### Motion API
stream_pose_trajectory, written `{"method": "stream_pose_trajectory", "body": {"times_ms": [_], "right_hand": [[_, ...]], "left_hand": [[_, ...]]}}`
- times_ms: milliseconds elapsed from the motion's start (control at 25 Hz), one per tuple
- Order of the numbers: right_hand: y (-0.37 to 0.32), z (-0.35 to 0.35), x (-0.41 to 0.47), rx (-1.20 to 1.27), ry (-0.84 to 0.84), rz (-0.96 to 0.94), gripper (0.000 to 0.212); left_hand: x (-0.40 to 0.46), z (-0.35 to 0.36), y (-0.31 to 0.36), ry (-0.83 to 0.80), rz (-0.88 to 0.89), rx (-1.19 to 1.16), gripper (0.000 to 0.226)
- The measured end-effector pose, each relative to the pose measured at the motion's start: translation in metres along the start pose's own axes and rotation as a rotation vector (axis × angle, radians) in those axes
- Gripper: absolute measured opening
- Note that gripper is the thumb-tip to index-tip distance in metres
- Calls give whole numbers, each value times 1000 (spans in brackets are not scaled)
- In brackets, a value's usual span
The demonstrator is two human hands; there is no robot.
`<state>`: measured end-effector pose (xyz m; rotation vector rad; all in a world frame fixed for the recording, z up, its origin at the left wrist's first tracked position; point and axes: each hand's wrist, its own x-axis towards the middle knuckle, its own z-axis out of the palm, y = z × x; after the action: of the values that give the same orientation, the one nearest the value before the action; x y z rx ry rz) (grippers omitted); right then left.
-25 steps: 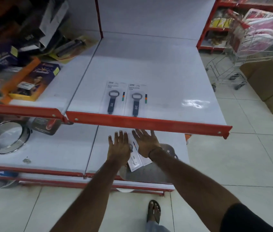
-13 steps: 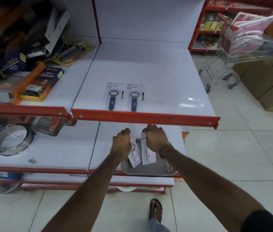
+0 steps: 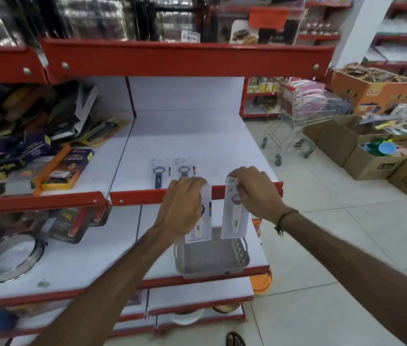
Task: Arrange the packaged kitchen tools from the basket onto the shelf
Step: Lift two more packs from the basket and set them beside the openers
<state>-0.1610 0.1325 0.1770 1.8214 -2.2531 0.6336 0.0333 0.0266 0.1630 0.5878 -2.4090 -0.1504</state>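
Raised since the earlier frame from the grey basket (image 3: pixel 212 258) to the shelf (image 3: pixel 197 136) front edge: left hand (image 3: pixel 185 198) and right hand (image 3: pixel 255 191), each pinching one carded tool; cards may snag the red lip.

There is a single view, from a camera worn on the person's head. It stands in the aisle in front of the white shelf (image 3: pixel 192 136) with the red front lip and looks forward and down onto it from above, close enough that both forearms reach in from the bottom edge. The higher red shelf edge (image 3: pixel 185 59) crosses the top of the view. Right of the white shelf the wide angle takes in the tiled floor (image 3: pixel 335 245) and a shopping cart (image 3: pixel 295 121) farther off.
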Motion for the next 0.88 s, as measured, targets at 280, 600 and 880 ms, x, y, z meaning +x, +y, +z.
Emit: {"method": "stream_pose_trajectory", "body": {"times_ms": [280, 600, 880], "right_hand": [[11, -64, 109, 2, 105, 92, 31], [63, -11, 163, -14, -208, 234, 44], [83, 28, 160, 1, -358, 221, 47]], "left_hand": [[141, -31, -19, 34, -198, 2, 37], [182, 49, -42, -273, -320, -19, 31], [178, 83, -57, -542, -330, 16, 45]]}}
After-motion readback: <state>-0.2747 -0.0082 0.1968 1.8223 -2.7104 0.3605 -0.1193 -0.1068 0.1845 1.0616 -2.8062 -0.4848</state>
